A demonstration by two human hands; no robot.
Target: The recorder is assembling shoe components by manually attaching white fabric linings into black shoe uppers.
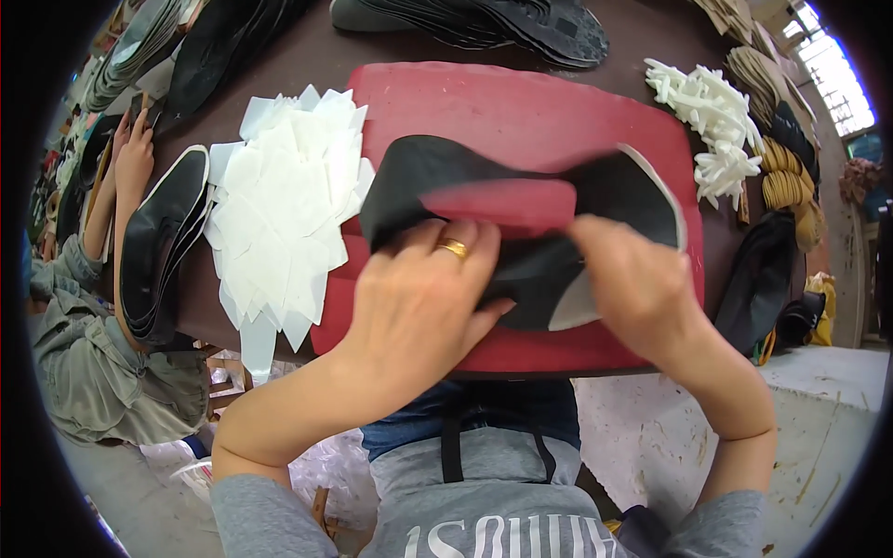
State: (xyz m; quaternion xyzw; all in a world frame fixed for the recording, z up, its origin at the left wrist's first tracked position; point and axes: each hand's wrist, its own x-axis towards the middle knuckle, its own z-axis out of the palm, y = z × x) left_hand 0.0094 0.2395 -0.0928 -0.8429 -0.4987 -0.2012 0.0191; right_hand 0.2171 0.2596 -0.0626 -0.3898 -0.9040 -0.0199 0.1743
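Note:
A black shoe upper [446, 158], a loop with a pale lining edge, is held up over a red mat [521, 93] on the table. My left hand [419, 288], with a gold ring, has its fingers curled over the loop's near left edge, the fingertips hidden behind it. My right hand [637, 279] closes on the loop's near right side and is smeared by motion. Red mat shows through the loop's opening. A heap of thin white pointed sheets [284, 205] lies just left of the mat.
White narrow strips [712, 121] are heaped at the mat's far right. Black uppers [163, 251] stand stacked at left, and layered black pieces [493, 23] lie at the far edge. Tan bundles [786, 177] line the right. Another person's hands [135, 153] work at far left.

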